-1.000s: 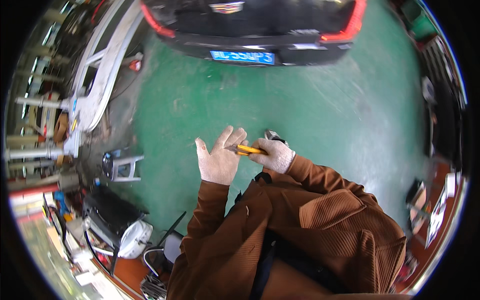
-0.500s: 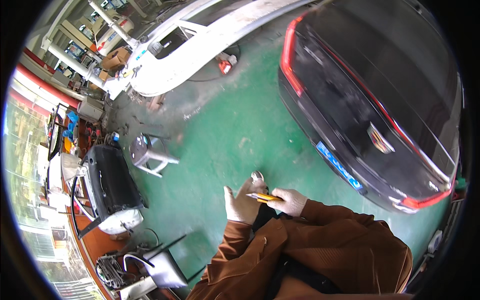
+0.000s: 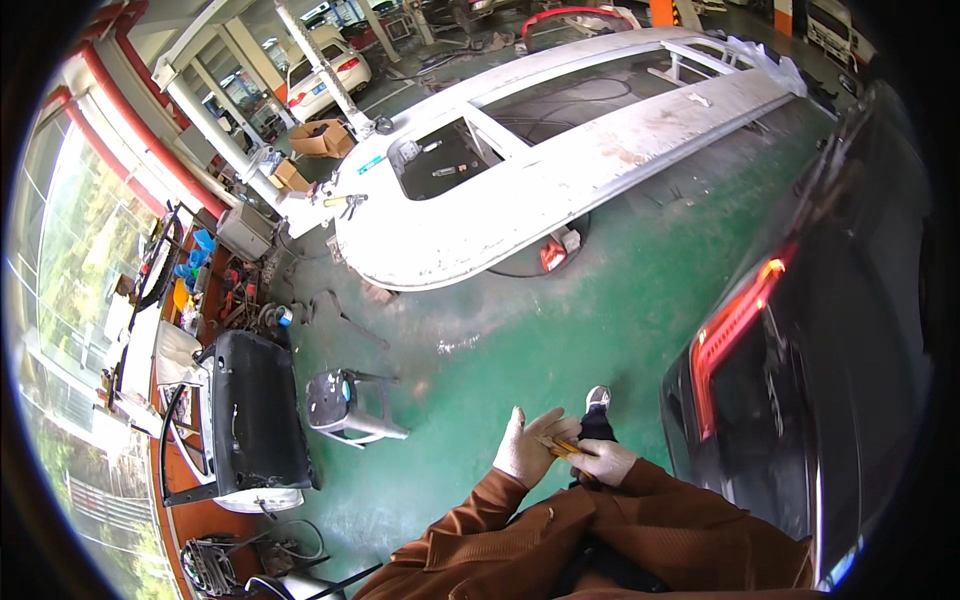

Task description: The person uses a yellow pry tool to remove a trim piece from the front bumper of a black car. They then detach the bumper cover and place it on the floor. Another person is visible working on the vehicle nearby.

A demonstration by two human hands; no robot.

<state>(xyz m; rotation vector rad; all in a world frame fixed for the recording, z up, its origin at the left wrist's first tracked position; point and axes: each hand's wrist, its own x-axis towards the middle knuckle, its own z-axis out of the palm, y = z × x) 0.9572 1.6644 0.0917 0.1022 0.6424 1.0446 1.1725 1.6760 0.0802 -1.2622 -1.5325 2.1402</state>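
Black car (image 3: 850, 330) partly off-frame; yellow tool (image 3: 564, 447) part-hidden

The person near me, in a brown jacket (image 3: 690, 515), grips a yellow-handled tool (image 3: 565, 448) in the gloved right hand (image 3: 607, 463), its far end at the spread, gloved left hand (image 3: 526, 448); I can't make out whether they touch. Toward the green floor's (image 3: 480, 350) left edge stand a stool (image 3: 332, 392) and a black car door (image 3: 262, 410); at its right edge, a black car (image 3: 860, 360). A gun-shaped tool (image 3: 350, 205) lies at the white platform's (image 3: 480, 235) near left corner

Green floor (image 3: 490, 350) (pale scuffs here and there), grey-legged stool (image 3: 333, 396), red pipes (image 3: 144, 130) beside bright windows (image 3: 65, 235).
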